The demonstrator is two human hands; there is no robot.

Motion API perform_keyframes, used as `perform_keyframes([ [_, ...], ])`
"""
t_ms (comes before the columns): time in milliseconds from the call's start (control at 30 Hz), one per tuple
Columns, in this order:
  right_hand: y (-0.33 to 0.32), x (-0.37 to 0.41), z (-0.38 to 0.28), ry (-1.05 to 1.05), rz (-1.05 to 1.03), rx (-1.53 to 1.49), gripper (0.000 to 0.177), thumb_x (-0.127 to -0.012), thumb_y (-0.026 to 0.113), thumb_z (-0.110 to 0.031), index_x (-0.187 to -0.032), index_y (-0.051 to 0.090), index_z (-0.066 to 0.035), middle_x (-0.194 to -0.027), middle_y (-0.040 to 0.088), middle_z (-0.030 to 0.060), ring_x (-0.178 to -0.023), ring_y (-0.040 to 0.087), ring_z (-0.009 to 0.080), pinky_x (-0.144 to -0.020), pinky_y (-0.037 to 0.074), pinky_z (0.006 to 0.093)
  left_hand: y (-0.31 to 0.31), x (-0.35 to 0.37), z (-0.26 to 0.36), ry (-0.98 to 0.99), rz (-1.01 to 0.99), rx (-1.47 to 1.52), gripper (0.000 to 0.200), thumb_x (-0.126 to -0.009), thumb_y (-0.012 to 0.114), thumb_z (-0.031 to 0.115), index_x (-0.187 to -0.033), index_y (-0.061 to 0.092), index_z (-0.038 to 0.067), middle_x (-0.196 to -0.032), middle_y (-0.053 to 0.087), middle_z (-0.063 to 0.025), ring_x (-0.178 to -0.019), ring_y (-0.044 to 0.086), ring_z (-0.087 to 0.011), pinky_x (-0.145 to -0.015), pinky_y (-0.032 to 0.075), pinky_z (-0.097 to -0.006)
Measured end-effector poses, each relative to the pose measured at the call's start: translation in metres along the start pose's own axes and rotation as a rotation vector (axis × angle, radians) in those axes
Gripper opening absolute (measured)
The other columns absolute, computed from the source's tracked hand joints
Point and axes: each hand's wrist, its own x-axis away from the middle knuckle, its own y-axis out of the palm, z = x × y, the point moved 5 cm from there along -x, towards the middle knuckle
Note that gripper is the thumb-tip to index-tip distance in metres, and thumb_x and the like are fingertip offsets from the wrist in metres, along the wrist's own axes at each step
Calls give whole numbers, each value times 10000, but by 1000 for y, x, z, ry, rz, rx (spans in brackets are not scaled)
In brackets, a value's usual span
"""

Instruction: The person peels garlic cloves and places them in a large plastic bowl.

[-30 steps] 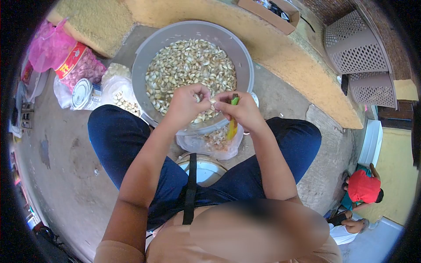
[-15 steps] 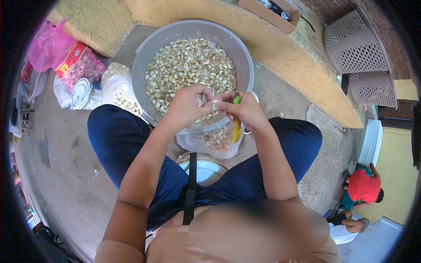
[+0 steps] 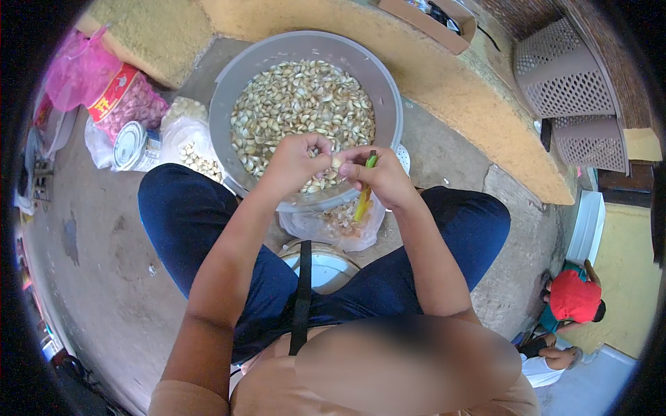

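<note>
Garlic cloves (image 3: 302,97) fill much of a large grey tub (image 3: 385,83) in front of me. Over its near edge, my left hand (image 3: 302,163) pinches a pale garlic clove (image 3: 336,163) between thumb and finger. My right hand (image 3: 381,173) touches the clove's other side with its fingertips and has a knife with a green and yellow handle (image 3: 363,197) tucked in its fingers. The knife's blade cannot be made out. Below the tub's near rim lies a clear plastic bag of peelings (image 3: 333,225).
On the left are pink net bags (image 3: 132,107), a can (image 3: 137,147) and a bag of cloves (image 3: 198,156). A low yellow ledge (image 3: 416,76) runs behind the tub. Perforated baskets (image 3: 565,69) stand at the right. Two people, one in a red shirt (image 3: 576,297), are at the lower right.
The green and yellow handle has tilted and moved slightly left and down with my right hand. The clove between my fingertips shows more clearly.
</note>
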Motion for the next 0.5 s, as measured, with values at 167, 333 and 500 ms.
perform_keyframes([
  [167,-1,-2,-4,16,-6,-162,221,-734,639,-86,-905,586,42,-680,563,51,-484,430,62,-448,335,186,-1,1,2,-62,11,67,69,-726,571,44,-784,562,8,-673,553,-29,-500,498,-66,-452,401,-207],
  [333,-4,1,-6,59,39,-146,219,-726,651,-98,-884,581,36,-651,545,30,-469,422,59,-435,327,183,2,5,15,68,14,92,131,-746,599,73,-867,571,30,-708,549,-21,-491,481,-57,-407,353,-187],
  [500,-11,4,-5,81,79,41,242,-714,666,-139,-876,591,24,-621,544,19,-458,441,58,-408,341,194,3,11,27,518,72,-368,89,-735,604,49,-817,608,15,-766,597,-51,-555,545,-84,-484,420,-217],
])
